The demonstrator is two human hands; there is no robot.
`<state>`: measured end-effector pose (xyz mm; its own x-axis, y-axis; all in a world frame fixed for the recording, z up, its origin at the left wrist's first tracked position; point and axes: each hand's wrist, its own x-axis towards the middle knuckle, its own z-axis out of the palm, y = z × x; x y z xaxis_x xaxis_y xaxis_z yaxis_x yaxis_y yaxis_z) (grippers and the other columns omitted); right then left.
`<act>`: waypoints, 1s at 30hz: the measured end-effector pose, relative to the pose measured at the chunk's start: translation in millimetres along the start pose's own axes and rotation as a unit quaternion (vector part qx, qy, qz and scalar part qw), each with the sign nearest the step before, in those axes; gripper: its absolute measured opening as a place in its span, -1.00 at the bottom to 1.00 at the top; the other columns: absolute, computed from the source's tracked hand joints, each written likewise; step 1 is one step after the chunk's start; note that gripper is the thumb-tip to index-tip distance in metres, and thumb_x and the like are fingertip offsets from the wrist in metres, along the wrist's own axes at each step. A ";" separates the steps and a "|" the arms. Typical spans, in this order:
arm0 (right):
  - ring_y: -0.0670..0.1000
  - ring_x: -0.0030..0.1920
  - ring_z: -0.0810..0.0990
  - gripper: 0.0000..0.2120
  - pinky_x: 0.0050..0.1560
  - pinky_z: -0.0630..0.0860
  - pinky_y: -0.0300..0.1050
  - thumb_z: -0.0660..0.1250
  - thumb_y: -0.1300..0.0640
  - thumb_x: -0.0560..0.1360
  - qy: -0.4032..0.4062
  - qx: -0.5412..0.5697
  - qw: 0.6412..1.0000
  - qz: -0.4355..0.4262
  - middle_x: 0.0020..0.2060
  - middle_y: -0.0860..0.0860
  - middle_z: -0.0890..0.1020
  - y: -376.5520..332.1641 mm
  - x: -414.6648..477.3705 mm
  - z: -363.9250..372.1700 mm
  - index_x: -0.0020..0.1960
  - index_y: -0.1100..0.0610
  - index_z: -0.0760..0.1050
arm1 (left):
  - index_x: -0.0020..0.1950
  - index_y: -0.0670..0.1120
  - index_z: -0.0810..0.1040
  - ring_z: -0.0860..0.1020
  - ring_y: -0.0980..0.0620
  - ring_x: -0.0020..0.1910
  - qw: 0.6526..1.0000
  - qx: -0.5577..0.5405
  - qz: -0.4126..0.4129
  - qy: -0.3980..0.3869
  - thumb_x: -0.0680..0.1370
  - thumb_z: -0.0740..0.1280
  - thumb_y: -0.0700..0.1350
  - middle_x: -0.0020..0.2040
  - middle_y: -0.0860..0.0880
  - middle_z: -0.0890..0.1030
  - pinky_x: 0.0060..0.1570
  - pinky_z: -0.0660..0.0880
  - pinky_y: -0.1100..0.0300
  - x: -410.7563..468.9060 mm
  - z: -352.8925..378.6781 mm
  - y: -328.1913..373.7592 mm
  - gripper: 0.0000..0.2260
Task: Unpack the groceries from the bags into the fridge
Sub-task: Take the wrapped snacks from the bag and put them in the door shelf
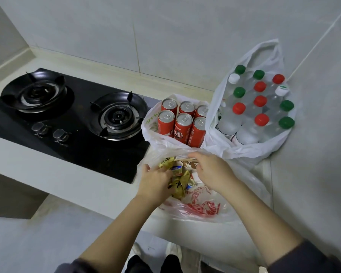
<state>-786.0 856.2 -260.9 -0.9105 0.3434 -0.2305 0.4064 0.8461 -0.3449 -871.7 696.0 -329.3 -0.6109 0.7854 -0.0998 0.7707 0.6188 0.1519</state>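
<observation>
Near bag (195, 210): clear plastic with red print, on the counter (47, 164) edge closest to the person, mouth open, both hands in it.
Left hand (156, 182): reaching in from the left, fingers closed round a bunch of yellow-gold snack packets (178, 179). Packets are not yet lifted clear of the bag.
Right hand (212, 170): over the right side of the mouth, fingers curled at the bag's far rim, apparently pinching the plastic to hold it open. The contact itself is hard to read.
Other contents: a few small wrapped items among the packets, too small to name.
Can bag (151, 125): just beyond the near bag, touching it. Holds six red cans (182, 123), upright, in two rows, looks full.
Bottle bag (244, 151): right of the can bag, against the right-hand wall. Packed with clear bottles (242, 131) with red, green and white caps, handles standing up.
Hob (77, 115): black two-burner unit to the left, nothing on it.
Wall (165, 36): pale tile behind, far.
Fridge: not in view.
Progress (judgement): early. All three bags are loaded and on the counter, and nothing is seen put away. First handful is being gathered from the near bag.
Left to do: carry the packets to the fridge, then cans, then bottles. The drinks bags will be heavy.
</observation>
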 end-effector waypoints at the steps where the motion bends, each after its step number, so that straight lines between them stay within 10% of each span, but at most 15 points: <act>1: 0.08 0.25 0.53 -0.54 0.12 0.52 -0.04 0.09 0.23 0.60 0.002 -0.001 1.000 0.002 0.39 -0.01 0.46 0.5 0.7 0.8 0.46 -0.07 0.35 | 0.12 0.08 0.57 0.50 0.02 0.07 1.000 0.004 -0.011 -0.028 0.45 0.30 0.20 0.02 0.11 0.61 0.09 0.12 0.01 2.4 5.4 3.7 -0.68; 9: 0.08 0.18 0.56 -0.56 0.05 0.54 -0.05 0.11 0.22 0.60 0.021 0.006 1.000 0.008 0.34 -0.04 0.51 0.8 5.8 3.7 0.43 -0.07 0.38 | 0.09 0.03 0.57 0.44 0.00 0.18 0.993 0.039 -0.055 -0.095 0.38 0.29 0.39 0.04 0.07 0.60 0.28 0.02 -0.12 19.2 26.4 21.5 -0.49; 18: 0.09 0.08 0.60 -0.52 0.01 0.53 -0.08 0.13 0.33 0.59 0.055 0.045 0.997 0.013 0.20 -0.01 0.61 -1.0 2.9 2.9 0.41 -0.06 0.42 | -0.01 0.01 0.53 0.47 -0.01 0.11 0.990 0.051 -0.066 -0.112 0.49 0.32 0.09 -0.03 0.03 0.56 0.36 0.03 -0.11 18.2 12.6 26.8 -0.81; 24: 0.17 -0.26 0.58 -0.70 -0.24 0.56 0.04 0.18 0.30 0.58 0.131 0.027 0.991 -0.004 -0.28 0.12 0.63 3.8 7.9 -15.4 0.17 0.07 0.58 | 0.12 -0.02 0.51 0.46 0.00 0.14 0.997 -0.011 -0.073 -0.029 0.45 0.37 0.22 0.04 0.04 0.52 0.36 0.05 -0.13 6.0 -31.8 15.9 -0.61; 30: 0.15 -0.18 0.59 -0.82 -0.17 0.54 0.01 0.25 0.12 0.58 0.162 0.034 0.986 -0.037 -0.26 0.08 0.66 -12.1 14.4 -38.0 0.01 0.09 0.64 | 0.14 0.09 0.55 0.45 0.18 -0.02 0.964 -0.203 -0.138 0.099 0.40 0.44 0.21 -0.03 0.18 0.51 0.10 0.11 0.16 -17.6 -70.6 -1.1 -0.62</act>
<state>-807.0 866.3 -225.5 -0.9102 0.4030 0.0955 0.3325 0.8485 -0.4117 -874.6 680.4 -258.3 -0.8368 0.5474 -0.0078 0.4629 0.7152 0.5236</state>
